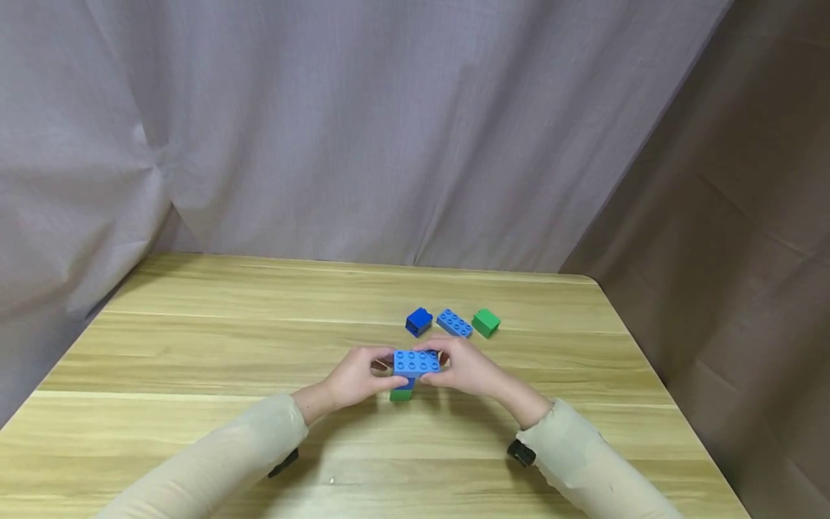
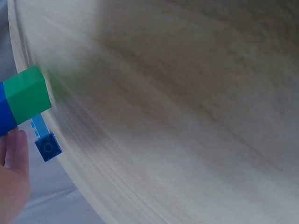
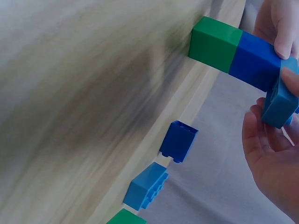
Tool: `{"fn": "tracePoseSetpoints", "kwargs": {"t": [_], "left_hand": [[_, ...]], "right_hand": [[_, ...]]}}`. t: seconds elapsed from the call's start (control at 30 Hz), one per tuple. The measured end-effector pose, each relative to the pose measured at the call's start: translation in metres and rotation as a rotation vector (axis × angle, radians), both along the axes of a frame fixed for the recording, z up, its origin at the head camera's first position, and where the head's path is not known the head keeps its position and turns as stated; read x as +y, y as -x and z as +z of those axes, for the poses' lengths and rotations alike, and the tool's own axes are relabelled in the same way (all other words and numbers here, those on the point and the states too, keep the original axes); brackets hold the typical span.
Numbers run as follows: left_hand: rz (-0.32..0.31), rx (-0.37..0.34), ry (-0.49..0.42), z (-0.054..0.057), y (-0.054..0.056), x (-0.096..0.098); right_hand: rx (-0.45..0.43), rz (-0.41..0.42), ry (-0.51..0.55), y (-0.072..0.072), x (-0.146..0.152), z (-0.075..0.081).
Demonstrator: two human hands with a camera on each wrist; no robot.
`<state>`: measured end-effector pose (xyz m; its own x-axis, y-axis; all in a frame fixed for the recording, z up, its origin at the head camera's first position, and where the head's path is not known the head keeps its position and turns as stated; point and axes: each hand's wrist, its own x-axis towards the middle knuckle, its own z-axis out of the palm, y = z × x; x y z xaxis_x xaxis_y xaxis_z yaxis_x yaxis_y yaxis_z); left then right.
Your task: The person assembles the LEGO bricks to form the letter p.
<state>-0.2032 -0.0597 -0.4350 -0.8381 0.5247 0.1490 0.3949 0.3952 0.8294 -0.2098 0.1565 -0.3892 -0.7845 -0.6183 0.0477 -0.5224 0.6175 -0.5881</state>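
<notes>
Both hands hold a light blue eight-stud building brick [image 1: 416, 363] from its two ends. My left hand [image 1: 353, 375] pinches the left end, thumb along the front and fingers behind. On the other end, the right hand [image 1: 470, 366] grips with thumb in front and fingers at the back. Beneath this brick sits a dark blue block [image 3: 254, 60], joined to a green block [image 3: 216, 44] at the bottom, and the light blue brick overhangs them to the right. In the left wrist view, the green block [image 2: 29, 95] appears beside a few left fingers [image 2: 16, 149].
Behind the hands on the wooden table [image 1: 194, 346] lie a loose dark blue block [image 1: 418, 321], another light blue eight-stud brick [image 1: 454, 323] and a green block [image 1: 485, 322]. A grey curtain [image 1: 363, 130] hangs along the table's far edge.
</notes>
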Motion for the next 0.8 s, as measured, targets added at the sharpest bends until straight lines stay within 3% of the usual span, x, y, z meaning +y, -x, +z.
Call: {"fn": "tracePoseSetpoints", "kwargs": {"t": [0.53, 0.63, 0.8], "left_hand": [[0.005, -0.023, 0.001, -0.002, 0.003, 0.001], [0.008, -0.03, 0.008, -0.002, 0.003, 0.001], [0.018, -0.033, -0.005, -0.003, 0.002, 0.001]], "right_hand": [[-0.209, 0.063, 0.127, 0.012, 0.031, 0.001], [-0.241, 0.032, 0.204, 0.018, 0.039, -0.002], [-0.239, -0.108, 0.305, 0.034, 0.042, -0.013]]}}
